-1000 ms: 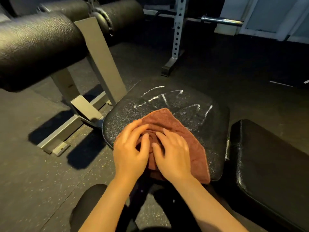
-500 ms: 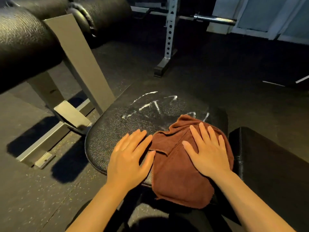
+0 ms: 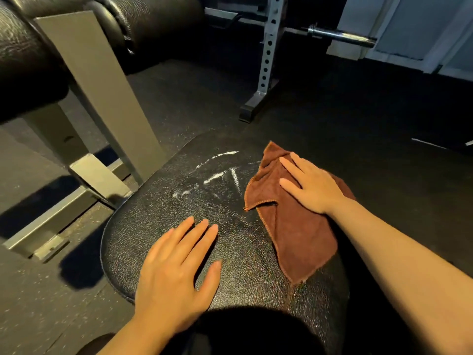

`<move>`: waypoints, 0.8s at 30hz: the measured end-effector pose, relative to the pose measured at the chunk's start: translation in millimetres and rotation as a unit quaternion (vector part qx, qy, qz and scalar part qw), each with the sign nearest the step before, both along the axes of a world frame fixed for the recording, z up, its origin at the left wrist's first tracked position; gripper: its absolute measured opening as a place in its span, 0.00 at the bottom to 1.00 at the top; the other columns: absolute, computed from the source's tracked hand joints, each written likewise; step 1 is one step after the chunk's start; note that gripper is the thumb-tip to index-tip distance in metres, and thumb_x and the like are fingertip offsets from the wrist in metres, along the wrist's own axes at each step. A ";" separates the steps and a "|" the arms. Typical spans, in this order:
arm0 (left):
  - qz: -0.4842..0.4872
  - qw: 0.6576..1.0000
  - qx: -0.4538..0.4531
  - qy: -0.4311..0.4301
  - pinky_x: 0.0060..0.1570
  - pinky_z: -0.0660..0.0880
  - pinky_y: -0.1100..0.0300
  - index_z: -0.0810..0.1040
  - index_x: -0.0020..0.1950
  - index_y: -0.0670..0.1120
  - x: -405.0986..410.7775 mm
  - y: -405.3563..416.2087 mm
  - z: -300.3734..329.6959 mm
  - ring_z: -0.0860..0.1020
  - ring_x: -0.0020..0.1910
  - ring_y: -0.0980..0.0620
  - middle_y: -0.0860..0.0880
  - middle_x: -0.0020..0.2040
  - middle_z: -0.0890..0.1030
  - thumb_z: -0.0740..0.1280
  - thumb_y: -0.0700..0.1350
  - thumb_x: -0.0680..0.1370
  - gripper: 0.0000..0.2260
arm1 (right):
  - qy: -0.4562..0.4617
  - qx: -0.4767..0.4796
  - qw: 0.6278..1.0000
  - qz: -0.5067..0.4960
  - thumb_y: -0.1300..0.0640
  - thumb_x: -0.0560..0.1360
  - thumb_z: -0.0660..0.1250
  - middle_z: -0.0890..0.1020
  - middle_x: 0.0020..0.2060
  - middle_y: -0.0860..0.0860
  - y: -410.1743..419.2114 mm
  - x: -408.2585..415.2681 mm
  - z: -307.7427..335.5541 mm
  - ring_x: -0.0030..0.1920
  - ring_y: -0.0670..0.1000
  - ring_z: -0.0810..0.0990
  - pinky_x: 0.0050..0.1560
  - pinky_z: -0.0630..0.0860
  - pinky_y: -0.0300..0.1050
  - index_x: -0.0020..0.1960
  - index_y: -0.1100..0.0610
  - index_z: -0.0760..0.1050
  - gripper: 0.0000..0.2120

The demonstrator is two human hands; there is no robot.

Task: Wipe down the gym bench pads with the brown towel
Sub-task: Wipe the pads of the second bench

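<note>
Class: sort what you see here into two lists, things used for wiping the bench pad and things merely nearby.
In use: brown towel; seat pad with white marks; right hand pressing the towel; left hand flat on the pad.

Nearby: roller pads; rack upright; barbell.

Bench pad (image 3: 230, 252) was pebbled, glossy black vinyl; towel (image 3: 299, 234) matt brown terry cloth; frame post (image 3: 102, 98) matt grey metal.

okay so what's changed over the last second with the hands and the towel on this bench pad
The right hand slid the brown towel from the pad's near middle to its far right side, wiping away the right-hand chalk marks. The left hand let go of the towel and now lies flat on the seat pad. The left white marks remain.
</note>
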State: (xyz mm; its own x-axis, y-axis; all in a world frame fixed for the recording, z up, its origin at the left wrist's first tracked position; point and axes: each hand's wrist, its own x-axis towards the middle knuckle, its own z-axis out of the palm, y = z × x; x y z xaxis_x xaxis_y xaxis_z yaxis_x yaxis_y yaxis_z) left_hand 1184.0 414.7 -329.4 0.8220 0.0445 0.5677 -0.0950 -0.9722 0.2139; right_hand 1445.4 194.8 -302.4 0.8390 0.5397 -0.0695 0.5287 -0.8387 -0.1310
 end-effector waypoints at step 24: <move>0.024 0.998 -0.012 0.050 0.65 0.71 0.42 0.80 0.67 0.46 -5.3 -2.2 8.5 0.75 0.69 0.44 0.47 0.65 0.80 0.58 0.56 0.80 0.23 | 0.021 0.053 0.982 -0.181 0.26 0.68 0.26 0.43 0.80 0.51 -14.9 -200.3 -14.5 0.80 0.55 0.40 0.76 0.36 0.56 0.80 0.45 0.39 0.45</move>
